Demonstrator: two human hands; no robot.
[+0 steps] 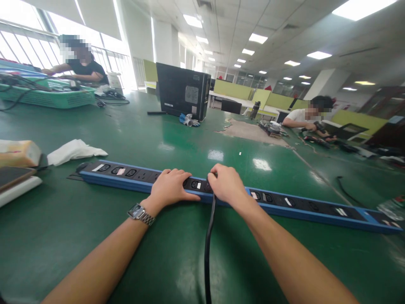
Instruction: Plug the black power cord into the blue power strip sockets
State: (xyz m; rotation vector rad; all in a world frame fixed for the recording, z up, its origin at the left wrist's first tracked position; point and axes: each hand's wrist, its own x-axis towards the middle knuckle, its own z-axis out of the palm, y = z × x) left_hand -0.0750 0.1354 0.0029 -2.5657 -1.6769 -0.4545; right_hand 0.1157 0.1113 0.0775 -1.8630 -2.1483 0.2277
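A long blue and black power strip with many sockets lies across the green table in front of me. My left hand, with a metal-band watch at the wrist, is wrapped over the strip left of its middle. Just to the right, my right hand is closed around the plug end of a black power cord at one of the sockets. The plug is mostly hidden by my fingers, so how deep it sits does not show. From there the cord runs down toward me. Small white labels mark several sockets.
A black computer tower stands at the back with gloves beside it. Left are a green basket of cables, a crumpled white cloth or tissue and a tissue pack. Two people sit at the far left and right.
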